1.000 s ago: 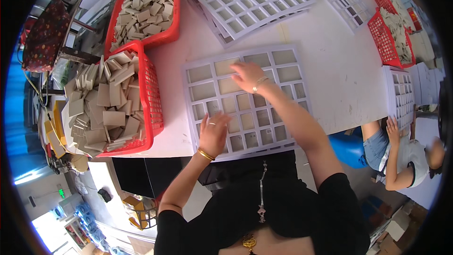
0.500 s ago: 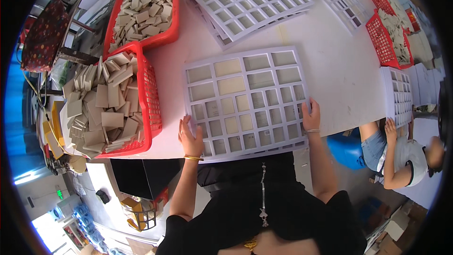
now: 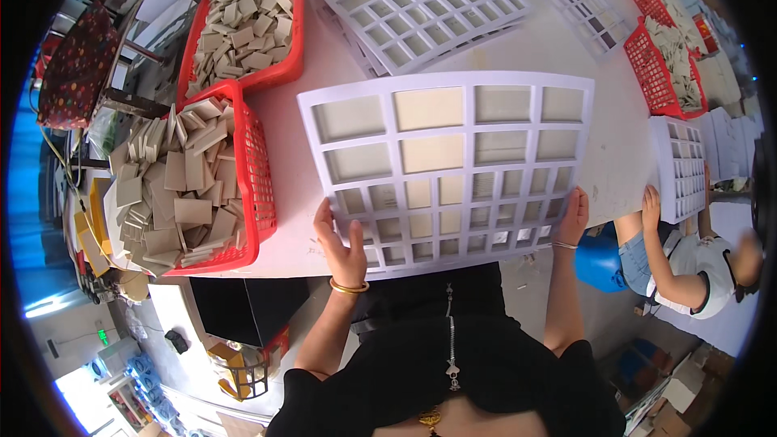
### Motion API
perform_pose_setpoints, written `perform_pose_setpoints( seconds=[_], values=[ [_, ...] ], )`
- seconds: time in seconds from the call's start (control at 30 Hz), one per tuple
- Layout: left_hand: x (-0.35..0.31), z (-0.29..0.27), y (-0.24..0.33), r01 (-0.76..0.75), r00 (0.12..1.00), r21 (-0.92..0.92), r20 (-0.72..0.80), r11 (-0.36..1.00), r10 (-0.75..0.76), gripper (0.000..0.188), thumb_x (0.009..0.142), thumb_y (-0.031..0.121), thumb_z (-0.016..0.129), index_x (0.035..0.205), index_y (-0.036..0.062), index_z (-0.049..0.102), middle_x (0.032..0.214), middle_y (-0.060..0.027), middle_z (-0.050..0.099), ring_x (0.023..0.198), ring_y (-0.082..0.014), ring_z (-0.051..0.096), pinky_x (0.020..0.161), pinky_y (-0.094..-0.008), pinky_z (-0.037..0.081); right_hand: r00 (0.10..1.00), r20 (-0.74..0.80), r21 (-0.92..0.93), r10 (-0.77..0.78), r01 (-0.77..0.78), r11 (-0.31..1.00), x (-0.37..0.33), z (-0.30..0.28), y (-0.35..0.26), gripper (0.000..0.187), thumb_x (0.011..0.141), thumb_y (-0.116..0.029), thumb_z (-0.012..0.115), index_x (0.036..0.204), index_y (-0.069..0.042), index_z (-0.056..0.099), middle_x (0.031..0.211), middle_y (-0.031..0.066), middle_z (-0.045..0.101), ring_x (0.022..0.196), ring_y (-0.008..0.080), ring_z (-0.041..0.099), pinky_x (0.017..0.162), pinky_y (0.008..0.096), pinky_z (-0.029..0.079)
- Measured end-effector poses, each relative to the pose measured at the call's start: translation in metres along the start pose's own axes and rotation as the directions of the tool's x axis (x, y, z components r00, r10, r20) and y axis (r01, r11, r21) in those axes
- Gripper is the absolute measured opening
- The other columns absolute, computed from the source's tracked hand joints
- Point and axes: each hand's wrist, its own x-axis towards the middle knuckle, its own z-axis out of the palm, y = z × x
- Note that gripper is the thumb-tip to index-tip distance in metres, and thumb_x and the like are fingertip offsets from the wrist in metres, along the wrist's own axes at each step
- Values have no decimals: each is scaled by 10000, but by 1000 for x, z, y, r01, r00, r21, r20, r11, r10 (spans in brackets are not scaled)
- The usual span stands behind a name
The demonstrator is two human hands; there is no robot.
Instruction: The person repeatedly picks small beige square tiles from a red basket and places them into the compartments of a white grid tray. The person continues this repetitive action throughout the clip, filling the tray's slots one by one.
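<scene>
white lattice tray [image 3: 445, 79], smooth, rectangular-celled, some cells cream | between left grip [image 3: 344, 249] and right grip [image 3: 573, 218], both clamped on its side edges | tilted up, earlier flat | left of left grip: red mesh basket [image 3: 259, 166], thin squarish tiles [image 3: 193, 211]

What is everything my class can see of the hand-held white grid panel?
The white grid panel is rectangular and looks like plastic. Its two far rows each have four wide openings; nearer rows have smaller ones. Several in and below the second wide column from the left look cream; most others greyish. The left hand holds its left edge and the right hand its right edge, toward the near side. It appears tilted, its far edge raised above the table.
</scene>
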Motion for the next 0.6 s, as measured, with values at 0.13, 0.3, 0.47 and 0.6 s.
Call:
perform_pose_setpoints(
  seconds=[0.13,0.3,0.47,0.6],
  values=[
    [3,14,43,-24,984,-8,175,1000,25,654,842,152,633,1401,-11,335,1366,-187,439,1196,-288,442,951,-394,310,1000,-12,-189,6,-9,982,38,-46,11,305,987,-252,492,1108,4,604,1040,41,607,977,116,527,878,267,420],
    [8,84,61,-17,871,-213,476,977,119,681,801,120,668,1393,-15,360,1288,-226,538,1155,-324,550,963,-404,423,990,-93,-464,-109,54,884,147,-187,63,398,959,-322,534,1138,24,617,1088,74,640,1030,155,571,928,283,429],
    [-1,170,82,-225,758,-157,592,962,274,743,785,163,685,1426,49,328,1395,-197,439,1228,-363,478,980,-408,397,961,-158,-721,-227,45,691,242,-281,14,601,919,-425,561,1319,15,475,1302,191,526,1162,264,537,992,344,405],
    [8,165,81,-235,794,-70,562,969,233,705,775,151,684,1396,72,361,1447,-199,359,1287,-368,409,1001,-409,369,888,63,-873,-455,270,406,238,-230,-25,651,912,-403,577,1387,-4,380,1368,202,447,1210,327,484,1013,395,395]
  ],
)
